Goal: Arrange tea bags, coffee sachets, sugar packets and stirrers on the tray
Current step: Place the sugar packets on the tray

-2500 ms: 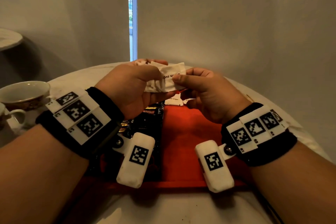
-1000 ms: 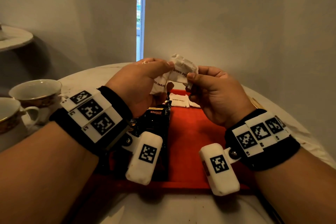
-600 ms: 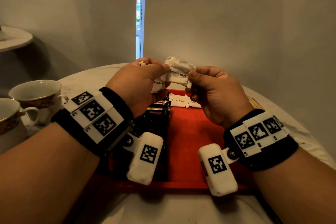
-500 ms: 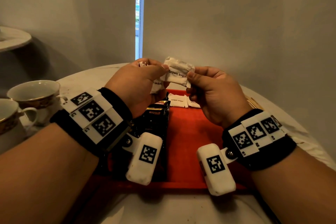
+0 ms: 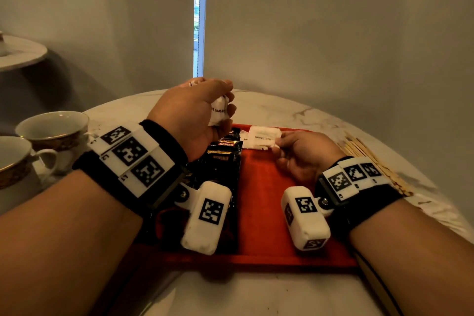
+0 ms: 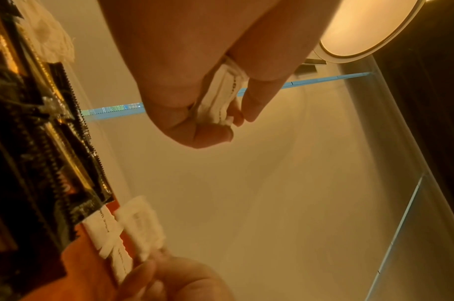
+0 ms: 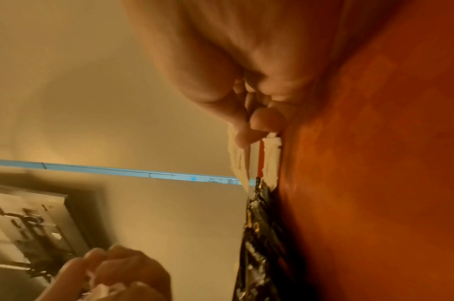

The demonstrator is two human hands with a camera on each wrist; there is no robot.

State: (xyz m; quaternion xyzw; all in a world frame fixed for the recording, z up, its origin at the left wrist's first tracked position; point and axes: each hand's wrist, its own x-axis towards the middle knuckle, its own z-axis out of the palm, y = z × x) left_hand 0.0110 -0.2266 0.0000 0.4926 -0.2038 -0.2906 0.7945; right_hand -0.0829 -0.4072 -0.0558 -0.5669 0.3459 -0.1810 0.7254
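A red tray (image 5: pixel 259 213) lies on the white marble table. Black coffee sachets (image 5: pixel 223 159) lie in a row along its left part. At the tray's far edge, white brown-sugar packets (image 5: pixel 247 143) lie flat. My right hand (image 5: pixel 278 142) is low over the tray and pinches one sugar packet (image 5: pixel 264 136) by its right end, just over those packets. In the right wrist view the pinched packet (image 7: pixel 240 163) hangs from thumb and finger. My left hand (image 5: pixel 225 108) is raised above the coffee sachets and grips a bunch of sugar packets (image 5: pixel 218 113), seen folded between fingers and palm (image 6: pixel 218 101).
Wooden stirrers (image 5: pixel 369 159) lie on the table to the right of the tray. Two gold-rimmed cups (image 5: pixel 51 131) stand at the left. A grey wall rises close behind the round table.
My right hand has pulled one sugar packet out of the left hand's bunch and has come down with it to the far edge of the tray. The left hand stays raised.
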